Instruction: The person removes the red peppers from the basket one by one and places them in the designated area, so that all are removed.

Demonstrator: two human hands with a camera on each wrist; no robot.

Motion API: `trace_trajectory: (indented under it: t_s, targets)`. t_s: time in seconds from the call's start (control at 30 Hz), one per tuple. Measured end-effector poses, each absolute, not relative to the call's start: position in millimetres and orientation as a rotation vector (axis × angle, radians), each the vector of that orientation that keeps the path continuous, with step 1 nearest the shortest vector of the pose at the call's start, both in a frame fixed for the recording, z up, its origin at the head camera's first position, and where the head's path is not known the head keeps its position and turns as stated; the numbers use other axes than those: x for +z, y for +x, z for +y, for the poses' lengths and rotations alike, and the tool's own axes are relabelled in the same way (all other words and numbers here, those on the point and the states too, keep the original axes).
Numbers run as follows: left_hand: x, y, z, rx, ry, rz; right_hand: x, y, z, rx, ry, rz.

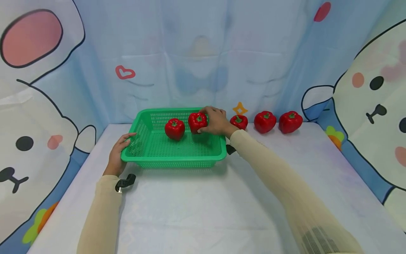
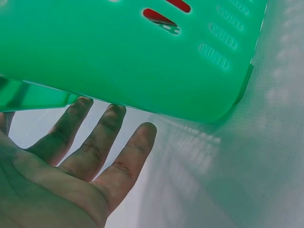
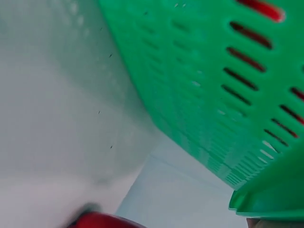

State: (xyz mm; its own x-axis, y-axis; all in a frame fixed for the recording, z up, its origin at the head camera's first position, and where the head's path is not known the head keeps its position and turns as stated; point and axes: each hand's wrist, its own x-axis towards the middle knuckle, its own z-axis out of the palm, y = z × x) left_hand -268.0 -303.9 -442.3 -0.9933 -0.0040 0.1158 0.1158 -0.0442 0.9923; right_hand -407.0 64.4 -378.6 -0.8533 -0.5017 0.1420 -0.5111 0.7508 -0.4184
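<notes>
A green plastic basket with slotted walls stands at the table's back. My left hand holds its left rim, two digits over the edge; in the left wrist view three spread fingers reach the rim from below. At the basket's right side my right hand grips a red bell pepper, stem up, between thumb and fingers inside the basket. Another red bell pepper lies to its left in the basket. The right wrist view shows the basket's outer wall; the grip is hidden there.
Right of the basket, along the table's back edge, are three more red bell peppers: a near one partly behind my right wrist, a middle one and a far one. A printed curtain hangs behind the white table.
</notes>
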Motion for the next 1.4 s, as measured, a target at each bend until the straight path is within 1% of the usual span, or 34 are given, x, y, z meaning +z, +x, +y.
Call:
trace_trajectory:
  t_s: [0.3, 0.53, 0.73, 0.97, 1.13, 1.4]
  targets:
    - [-442, -267, -304, -2.209, -0.135, -2.11, -370, -390, 75, 1.24, 0.782, -2.762]
    - [-443, -265, -302, -2.196, -0.129, -2.117, -365, -377, 89, 1.484, 0.702, -2.554]
    - [-443, -264, -301, -2.183, -0.152, -2.122, -366, -368, 111, 1.651, 0.668, -2.356]
    - [-441, -264, -301, -2.212, -0.173, -2.09, -378, -349, 144, 1.755, 0.481, -2.238]
    - [-439, -264, -302, -2.241, -0.168, -2.059, -393, -339, 165, 1.703, 0.369, -2.222]
    - [-441, -261, -303, -2.282, -0.223, -2.023, -426, -336, 189, 1.608, 0.11, -2.398]
